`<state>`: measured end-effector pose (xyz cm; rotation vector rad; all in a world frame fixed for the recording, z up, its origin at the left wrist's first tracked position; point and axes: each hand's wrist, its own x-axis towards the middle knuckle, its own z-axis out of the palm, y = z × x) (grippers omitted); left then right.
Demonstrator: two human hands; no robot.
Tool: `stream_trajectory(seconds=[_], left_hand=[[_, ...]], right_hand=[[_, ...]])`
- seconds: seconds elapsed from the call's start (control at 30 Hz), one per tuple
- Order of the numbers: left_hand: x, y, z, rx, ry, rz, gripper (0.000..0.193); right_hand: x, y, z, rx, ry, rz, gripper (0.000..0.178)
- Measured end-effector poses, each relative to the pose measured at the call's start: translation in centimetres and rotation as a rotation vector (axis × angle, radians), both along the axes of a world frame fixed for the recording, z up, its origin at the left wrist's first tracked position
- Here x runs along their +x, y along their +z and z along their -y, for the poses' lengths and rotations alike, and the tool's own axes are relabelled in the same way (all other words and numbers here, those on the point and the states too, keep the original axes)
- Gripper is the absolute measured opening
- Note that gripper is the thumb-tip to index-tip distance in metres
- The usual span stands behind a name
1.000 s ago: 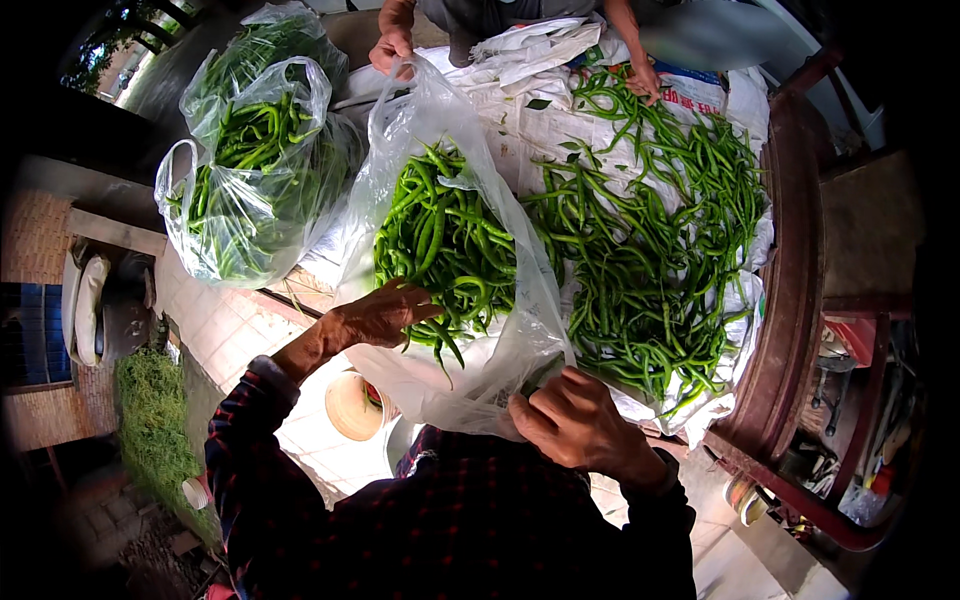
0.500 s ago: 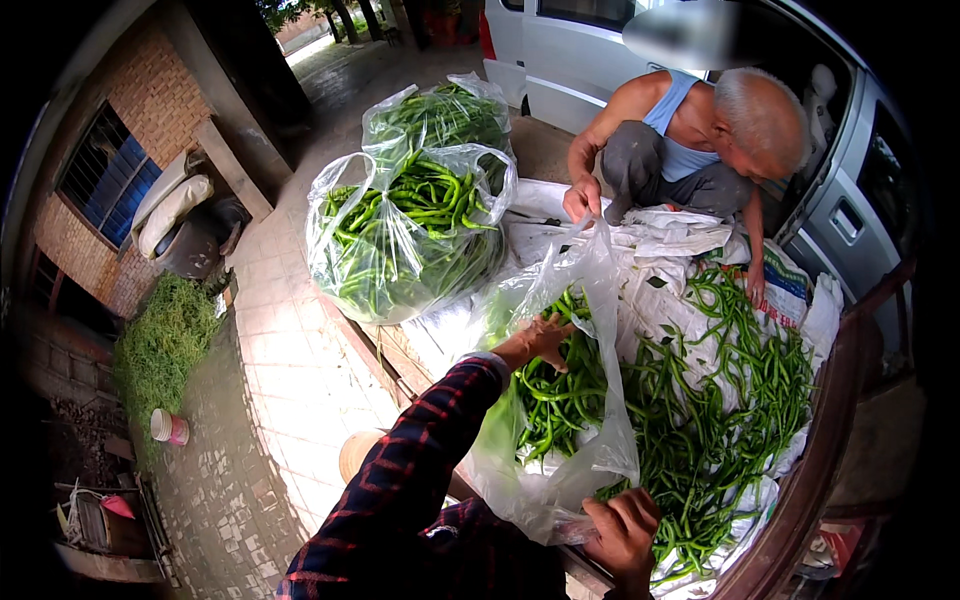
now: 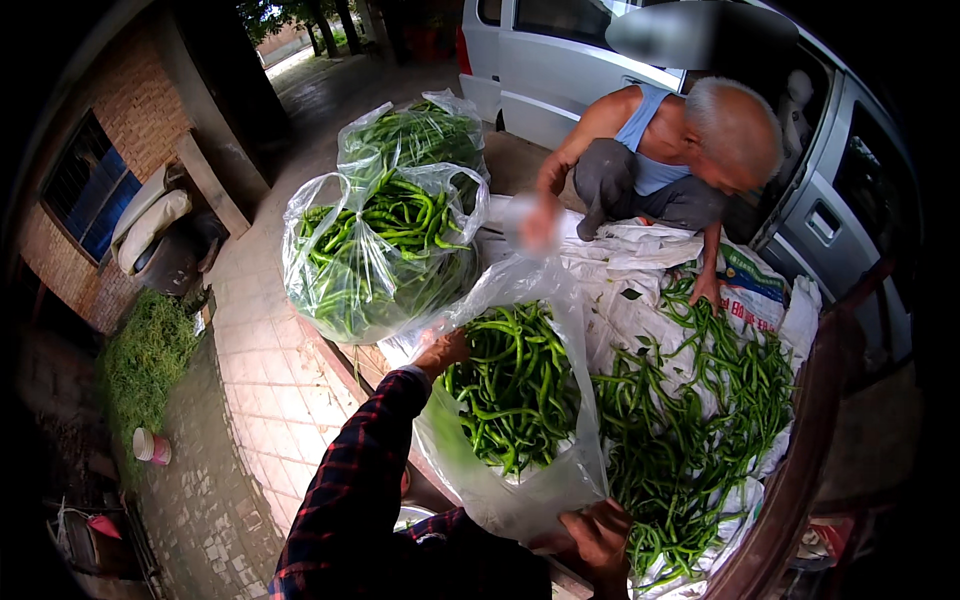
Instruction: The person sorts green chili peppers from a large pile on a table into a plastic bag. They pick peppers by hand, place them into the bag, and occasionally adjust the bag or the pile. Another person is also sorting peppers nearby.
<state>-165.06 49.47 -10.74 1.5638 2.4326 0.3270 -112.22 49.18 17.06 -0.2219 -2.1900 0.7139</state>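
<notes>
A clear plastic bag stands open in front of me with green chili peppers heaped inside. My left hand is at the bag's left rim, its fingers curled over the plastic. Low in the view, my right hand grips the near rim. Across from me a squatting person's hand, blurred, is at the far side of the bag's rim. That person's other hand reaches into the loose chili peppers spread on white sacking to the right.
Two filled plastic bags of chilies stand beyond my left arm. White sacking lies under the loose peppers, with a dark red rail along the right. A silver van is parked behind the person. A bucket sits at left.
My left hand has come out of the peppers inside the bag and moved left to its rim. The peppers in the bag now show fully. The person's far-rim hand has shifted left.
</notes>
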Motion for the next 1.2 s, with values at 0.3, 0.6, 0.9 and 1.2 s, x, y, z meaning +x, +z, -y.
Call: stream_trajectory(seconds=[0.3, 0.6, 0.9, 1.2], left_hand=[[8.6, 2.6, -6.3, -0.256, 0.263, 0.306, 0.033], [11.2, 6.4, -9.0, -0.258, 0.203, 0.078, 0.037], [11.4, 7.4, -7.5, -0.266, 0.205, 0.491, 0.026], [13.5, 8.4, -7.2, -0.360, -0.280, -0.047, 0.028]], right_hand=[[1.3, -2.6, -0.5, -0.017, -0.087, 0.107, 0.045], [1.1, -2.3, -1.0, -0.020, -0.144, 0.073, 0.044], [0.4, -2.3, -1.6, -0.048, -0.130, 0.015, 0.046], [0.5, -2.7, -1.8, -0.036, -0.099, -0.042, 0.044]])
